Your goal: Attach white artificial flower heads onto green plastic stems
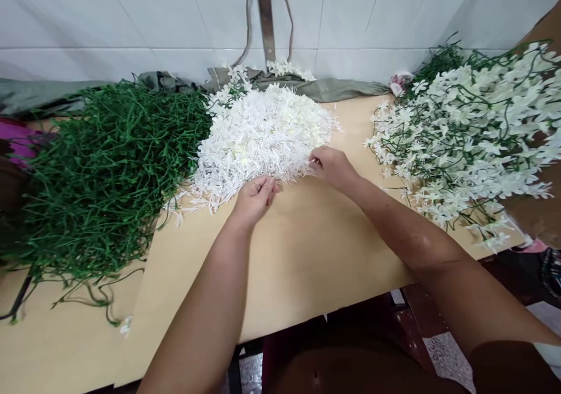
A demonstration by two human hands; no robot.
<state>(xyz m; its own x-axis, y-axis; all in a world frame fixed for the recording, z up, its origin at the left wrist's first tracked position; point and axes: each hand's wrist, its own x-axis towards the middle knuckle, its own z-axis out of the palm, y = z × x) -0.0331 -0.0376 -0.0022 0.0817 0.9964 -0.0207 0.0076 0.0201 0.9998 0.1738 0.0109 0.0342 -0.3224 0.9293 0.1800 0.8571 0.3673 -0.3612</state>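
A heap of white artificial flower pieces (267,128) with thin white strands lies in the middle of the table. At the heap's front edge, my left hand (258,195) is closed, thumb pressed to the curled fingers; what it pinches, if anything, is hidden. My right hand (331,165) reaches the heap's right front edge, fingers curled together against the white strands. Whether a single piece sits between those fingertips is too small to make out.
Green plastic stems (118,166) form a big pile on the left. Assembled white flowers on green stems (473,131) are heaped at the right. The tan tabletop (307,253) ends near my body. Grey-green cloth (346,89) lies along the tiled wall, below an upright metal bar (265,20).
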